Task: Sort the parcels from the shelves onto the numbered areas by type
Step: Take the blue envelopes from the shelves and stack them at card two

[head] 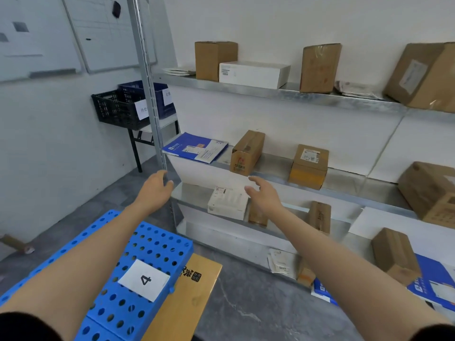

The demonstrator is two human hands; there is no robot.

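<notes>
Metal shelves (270, 93) hold the parcels; blue area 4 (152, 242) lies at our left. We seemingly reach for the white parcel (227, 203) (lower shelf): right hand (264, 195) spread, left hand (156, 187) loosely curled, both empty. Next, we judge, grasp it two-handed.

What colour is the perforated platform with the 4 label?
Bright blue platform, with a white label; it shows clearest in the head view.

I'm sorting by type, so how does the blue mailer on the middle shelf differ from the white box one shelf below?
The blue mailer is blue with printed graphics; the white box is mostly plain white. The blue mailer is a thin envelope; the white box has clear thickness. Both lie flat and carry labels.
</notes>
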